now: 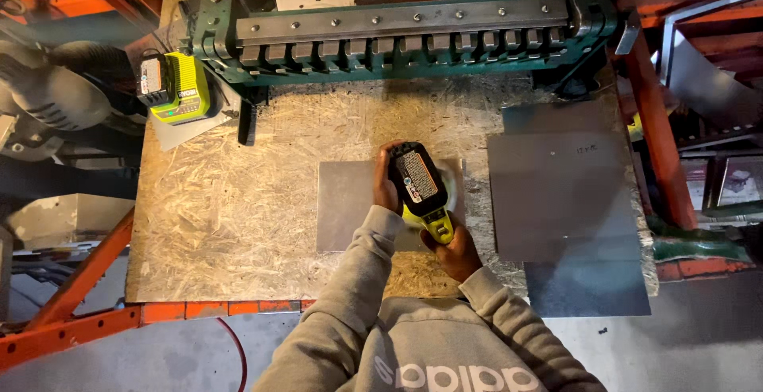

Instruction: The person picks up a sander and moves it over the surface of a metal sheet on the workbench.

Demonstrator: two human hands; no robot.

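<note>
Hands (421, 217) on sander (420, 185), over chipboard bench (230, 209).

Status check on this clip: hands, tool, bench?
Left hand and right hand both on black-and-yellow power tool. Tool over small metal sheet. Larger sheets lie apart, right.

A pale chipboard bench top (238, 217) fills the middle. At twelve o'clock stands a green steel bending brake (397, 38). Orange steel racking beams (87, 312) frame three, seven and eleven o'clock, above a grey concrete floor (183, 356).
</note>
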